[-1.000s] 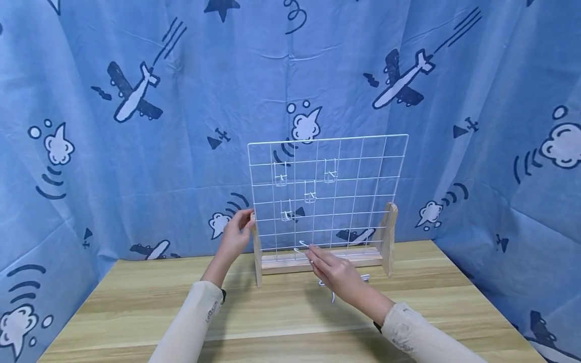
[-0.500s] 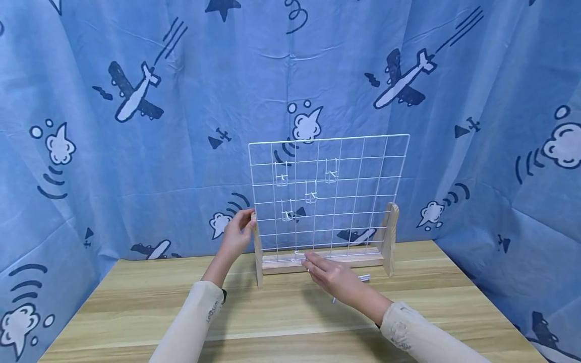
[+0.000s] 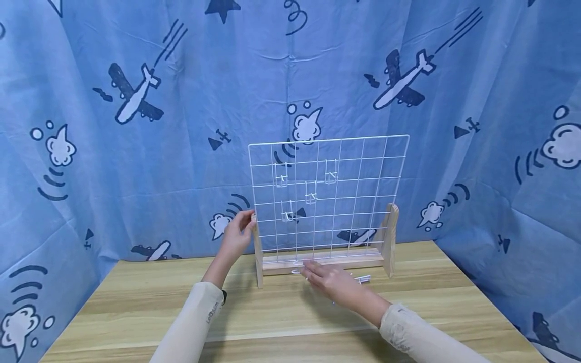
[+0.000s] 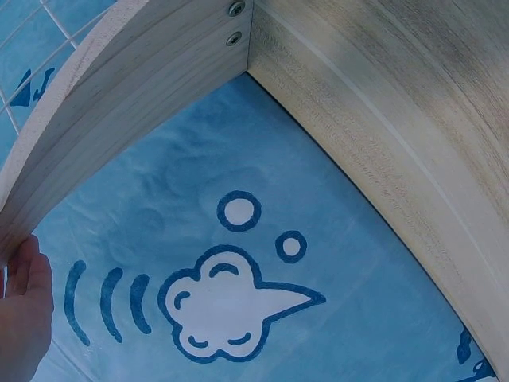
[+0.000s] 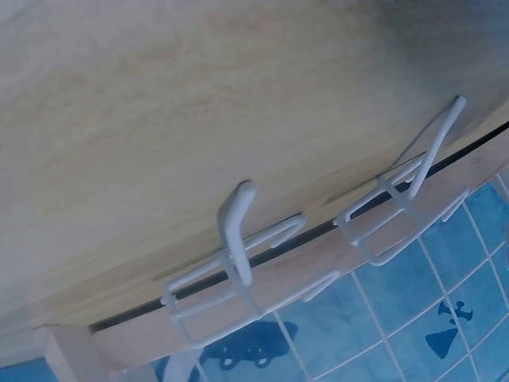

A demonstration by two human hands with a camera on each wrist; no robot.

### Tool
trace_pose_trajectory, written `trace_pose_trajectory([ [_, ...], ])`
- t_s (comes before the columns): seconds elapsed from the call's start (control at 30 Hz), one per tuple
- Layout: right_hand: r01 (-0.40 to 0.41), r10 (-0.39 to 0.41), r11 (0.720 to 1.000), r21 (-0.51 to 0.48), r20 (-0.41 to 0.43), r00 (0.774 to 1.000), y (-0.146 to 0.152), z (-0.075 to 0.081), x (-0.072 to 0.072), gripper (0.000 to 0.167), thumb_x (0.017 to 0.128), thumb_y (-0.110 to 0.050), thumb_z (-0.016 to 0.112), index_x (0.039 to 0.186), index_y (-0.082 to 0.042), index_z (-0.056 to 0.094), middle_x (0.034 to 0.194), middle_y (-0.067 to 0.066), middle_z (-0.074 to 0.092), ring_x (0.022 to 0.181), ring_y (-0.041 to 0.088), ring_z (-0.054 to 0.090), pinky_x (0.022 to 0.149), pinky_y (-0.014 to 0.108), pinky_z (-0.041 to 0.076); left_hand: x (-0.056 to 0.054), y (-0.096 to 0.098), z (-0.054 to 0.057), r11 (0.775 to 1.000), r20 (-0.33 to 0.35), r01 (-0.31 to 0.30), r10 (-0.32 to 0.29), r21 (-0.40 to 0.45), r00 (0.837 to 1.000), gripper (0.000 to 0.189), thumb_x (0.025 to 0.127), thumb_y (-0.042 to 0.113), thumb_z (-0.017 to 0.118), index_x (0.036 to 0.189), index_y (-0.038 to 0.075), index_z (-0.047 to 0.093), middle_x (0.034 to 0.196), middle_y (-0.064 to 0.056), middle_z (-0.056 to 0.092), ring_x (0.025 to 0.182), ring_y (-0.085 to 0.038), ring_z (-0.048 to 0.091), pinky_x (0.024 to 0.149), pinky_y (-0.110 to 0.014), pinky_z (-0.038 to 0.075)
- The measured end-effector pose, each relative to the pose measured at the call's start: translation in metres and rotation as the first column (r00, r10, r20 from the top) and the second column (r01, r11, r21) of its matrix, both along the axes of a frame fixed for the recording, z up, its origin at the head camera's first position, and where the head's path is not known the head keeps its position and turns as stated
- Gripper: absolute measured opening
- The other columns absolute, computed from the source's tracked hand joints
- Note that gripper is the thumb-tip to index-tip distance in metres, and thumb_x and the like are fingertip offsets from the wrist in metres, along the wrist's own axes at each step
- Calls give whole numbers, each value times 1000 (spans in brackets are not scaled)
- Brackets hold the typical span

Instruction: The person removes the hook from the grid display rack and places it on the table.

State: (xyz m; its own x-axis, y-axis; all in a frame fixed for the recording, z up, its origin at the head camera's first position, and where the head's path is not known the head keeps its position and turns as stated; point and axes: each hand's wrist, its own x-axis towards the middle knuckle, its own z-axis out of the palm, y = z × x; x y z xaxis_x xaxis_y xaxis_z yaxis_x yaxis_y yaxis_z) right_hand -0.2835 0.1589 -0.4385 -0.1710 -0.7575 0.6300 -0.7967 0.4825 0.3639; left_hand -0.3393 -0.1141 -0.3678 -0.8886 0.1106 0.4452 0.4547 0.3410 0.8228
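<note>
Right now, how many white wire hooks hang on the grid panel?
4 on the grid panel: upper-left hook, upper-right hook, middle hook, lower-left hook. None look hidden; loose hooks aren't counted.

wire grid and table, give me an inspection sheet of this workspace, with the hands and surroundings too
Surface: wood-grain table
Job's things: white grid upright in wooden stand; four hung hooks on it; two loose hooks on the table
Clutter: nothing seen
Hands: left hand grips the stand's left post; right hand holds another hook low before the grid
Cables: nothing seen
Surroundings: blue curtain printed with airplanes and clouds
</note>
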Motion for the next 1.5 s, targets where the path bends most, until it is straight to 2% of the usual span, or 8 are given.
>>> trace_pose_trajectory([
  [0.1,15,-16,1000,21,8,1000,-1,-1,1,32,79,-12,69,109,-1,70,110,20,68,94,30,69,70,31,59,0,0,-1,1000,6,3,-3,4,1000,35,99,3,50,133,-3,48,129,-22,54,124,-33,51,109,-41,39],
  [0.43,100,-111,986,133,78,991,-3,-5,3,27,81,-13,72,106,-4,72,111,17,68,95,26,69,75,30,58,0,1,-1,1000,0,1,-1,6,1000,34,99,2,50,132,-4,48,128,-22,55,123,-34,52,108,-42,39],
  [0.57,134,-157,976,172,128,979,-4,-7,3,24,83,-14,72,106,-6,72,113,16,68,90,24,70,66,27,59,1,1,0,1000,1,-7,7,6,1000,33,99,3,50,132,-3,49,127,-21,56,122,-33,52,108,-41,40],
  [0.7,168,-207,962,215,170,963,-5,-9,2,22,85,-14,70,106,-7,73,112,16,69,76,22,71,58,25,58,1,1,0,1000,-4,-9,9,2,1000,33,99,3,50,132,-3,49,127,-21,56,122,-33,52,108,-42,40],
  [0.87,197,-256,946,258,217,942,-6,-10,1,21,89,-16,67,108,-9,72,112,15,68,71,22,70,58,26,58,0,1,0,1000,-2,-13,13,2,1000,33,99,3,50,132,-3,50,127,-21,56,122,-33,53,108,-41,40],
  [1.1,181,-239,950,254,221,945,-7,-10,0,19,88,-14,67,106,-8,73,110,16,69,70,21,70,59,24,58,-1,1,-2,1000,-7,-13,13,-3,1000,34,98,2,51,132,-2,49,127,-21,56,122,-33,52,108,-42,40],
  [1.23,156,-219,950,271,224,950,-5,-13,1,22,90,-14,65,110,-6,71,112,18,67,71,22,70,61,23,58,-1,0,-3,1000,-15,-13,12,-3,1000,34,98,1,51,131,-3,49,126,-21,56,121,-33,53,107,-42,41],
  [1.5,145,-228,939,313,250,941,-4,-15,2,26,92,-14,61,116,-6,69,118,18,65,89,23,70,69,26,59,-1,1,-2,1000,-11,-17,17,-6,1000,34,99,3,51,132,-2,49,127,-20,56,122,-32,53,108,-42,40],
])
